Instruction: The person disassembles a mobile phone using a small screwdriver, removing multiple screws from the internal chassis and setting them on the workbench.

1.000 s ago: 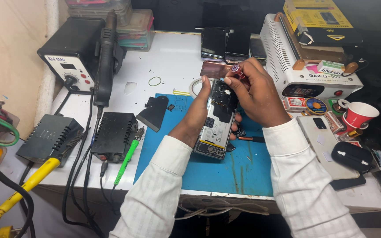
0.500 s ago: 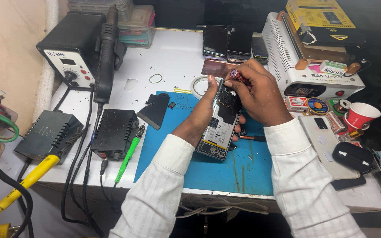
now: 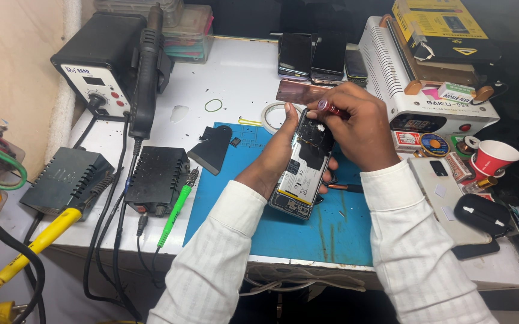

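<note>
My left hand (image 3: 274, 157) grips an opened smartphone (image 3: 303, 170) with its back cover off, holding it tilted above the blue work mat (image 3: 307, 231). The battery and black shielding inside face up. My right hand (image 3: 358, 126) holds a small screwdriver with a red handle (image 3: 329, 108), its tip down on the phone's upper end near the camera area. Both sleeves are white with fine stripes.
A black hot-air station (image 3: 100, 63) with its wand (image 3: 145, 72) stands back left. Two black boxes (image 3: 157, 179) and a green tool (image 3: 174, 213) lie left of the mat. Several phones (image 3: 313, 55), a white machine (image 3: 427, 90), a red cup (image 3: 492, 158) and a black mouse (image 3: 481, 213) sit at right.
Both hands and the phone stay almost in place; the right hand has shifted slightly on the screwdriver at the phone's top. The camera view has drifted a little.
</note>
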